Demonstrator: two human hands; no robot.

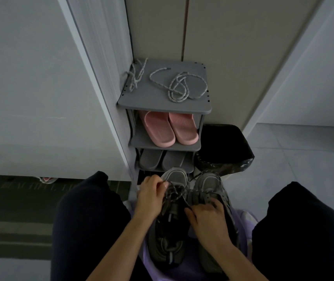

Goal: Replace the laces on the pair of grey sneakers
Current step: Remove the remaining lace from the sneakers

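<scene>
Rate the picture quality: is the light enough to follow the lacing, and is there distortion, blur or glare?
Head view: dim and underexposed, so the dark laces blend into the grey sneakers; left hand and right hand look slightly soft. Head view: wide-angle bending tilts the door frame; the pale laces on the shoe rack top read clearly; no glare.

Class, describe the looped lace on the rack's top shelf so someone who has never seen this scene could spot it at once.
Start at the narrow grey shoe rack. Two speckled laces lie on its top shelf, above the pink slippers. The looped lace sprawls across the middle and right; the smaller tangle hangs at the left edge.
</scene>
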